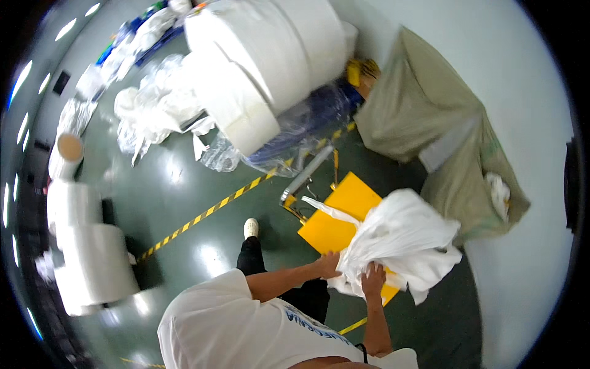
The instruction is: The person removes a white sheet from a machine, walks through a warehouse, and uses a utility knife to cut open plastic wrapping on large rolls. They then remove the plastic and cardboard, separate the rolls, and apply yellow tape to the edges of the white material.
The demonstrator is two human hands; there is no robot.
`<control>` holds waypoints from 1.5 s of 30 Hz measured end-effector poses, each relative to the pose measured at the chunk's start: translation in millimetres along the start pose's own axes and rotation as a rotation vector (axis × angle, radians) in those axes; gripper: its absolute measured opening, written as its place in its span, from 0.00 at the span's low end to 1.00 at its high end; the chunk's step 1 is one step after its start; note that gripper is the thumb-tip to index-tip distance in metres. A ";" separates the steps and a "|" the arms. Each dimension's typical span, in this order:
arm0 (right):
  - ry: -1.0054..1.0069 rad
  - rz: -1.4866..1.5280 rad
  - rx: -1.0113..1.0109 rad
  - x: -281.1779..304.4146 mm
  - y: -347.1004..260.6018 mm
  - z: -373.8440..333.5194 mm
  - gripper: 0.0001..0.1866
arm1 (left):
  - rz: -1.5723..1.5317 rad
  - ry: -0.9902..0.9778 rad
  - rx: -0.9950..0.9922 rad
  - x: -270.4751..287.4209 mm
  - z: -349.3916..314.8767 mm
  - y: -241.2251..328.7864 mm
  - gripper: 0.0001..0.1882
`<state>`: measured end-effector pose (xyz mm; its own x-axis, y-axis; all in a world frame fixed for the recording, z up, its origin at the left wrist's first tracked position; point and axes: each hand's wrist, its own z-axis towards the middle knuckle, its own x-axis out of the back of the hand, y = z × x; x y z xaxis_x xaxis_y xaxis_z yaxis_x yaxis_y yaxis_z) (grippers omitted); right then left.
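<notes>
A crumpled bundle of thin white sheeting lies over a yellow platform cart. Its loose folds spill past the cart's right side, and one narrow strip trails to the left. My left hand grips the bundle's near-left edge, its fingertips partly hidden by the folds. Close beside it, my right hand has its fingers curled into the near side of the sheeting. The cart's grey push bar rises at its far left end.
Large white rolls stand on a blue pallet ahead. A grey-green sack leans against the right wall. Yellow-black floor tape crosses the floor. More rolls stand at left; loose plastic film lies far left.
</notes>
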<state>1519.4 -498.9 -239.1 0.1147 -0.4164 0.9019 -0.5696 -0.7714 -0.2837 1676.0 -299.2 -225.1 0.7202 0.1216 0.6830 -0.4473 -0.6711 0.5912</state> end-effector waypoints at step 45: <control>0.234 0.483 0.300 340.9 -1156.5 996.0 0.31 | 0.652 1.447 -0.014 1021.5 -381.8 -464.5 0.33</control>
<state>3027.8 -228.0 72.2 -0.2999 -0.6623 0.6866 -0.2552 -0.6378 -0.7267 2417.0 416.1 361.8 -0.6773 0.3970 0.6194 -0.4750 -0.8789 0.0440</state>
